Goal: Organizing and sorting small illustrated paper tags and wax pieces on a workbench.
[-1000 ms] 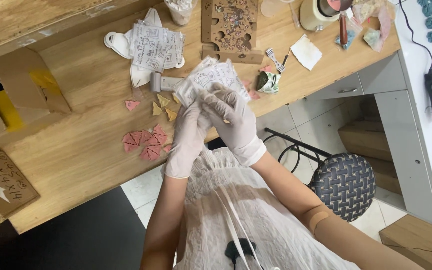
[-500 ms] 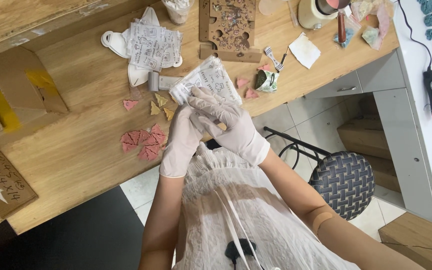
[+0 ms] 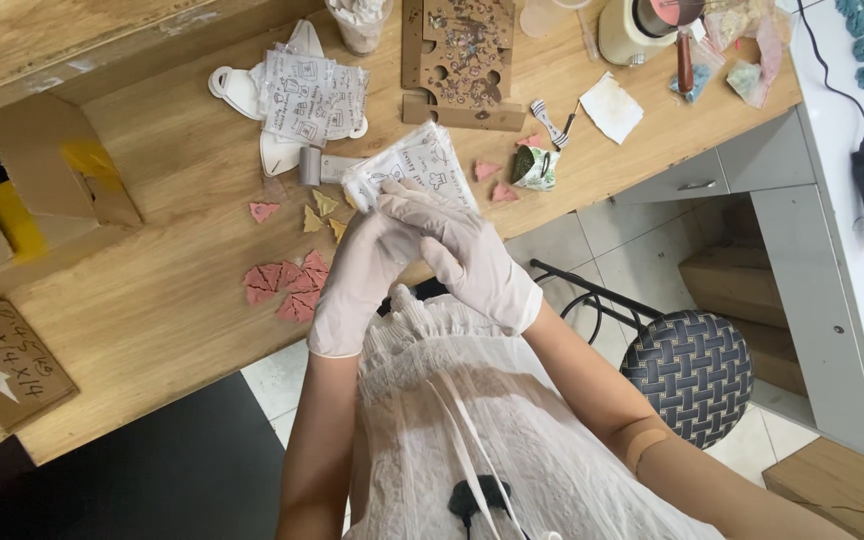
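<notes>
- Left hand (image 3: 357,285), gloved, grips the printed clear bag (image 3: 414,170) from below.
- Right hand (image 3: 467,250), gloved, pinches that bag's near end, over the counter's (image 3: 152,300) front edge.
- Pink triangles (image 3: 284,282) lie just beside the left hand.

White glove on left hand (image 3: 357,285), white glove on right hand (image 3: 467,250), frilled white dress (image 3: 472,400)

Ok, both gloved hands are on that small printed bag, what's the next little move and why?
Probably spread the bag's mouth. The left hand and right hand pinch the printed clear bag at its near edge, and pink triangular pieces lie loose on the wooden table beside them.
</notes>
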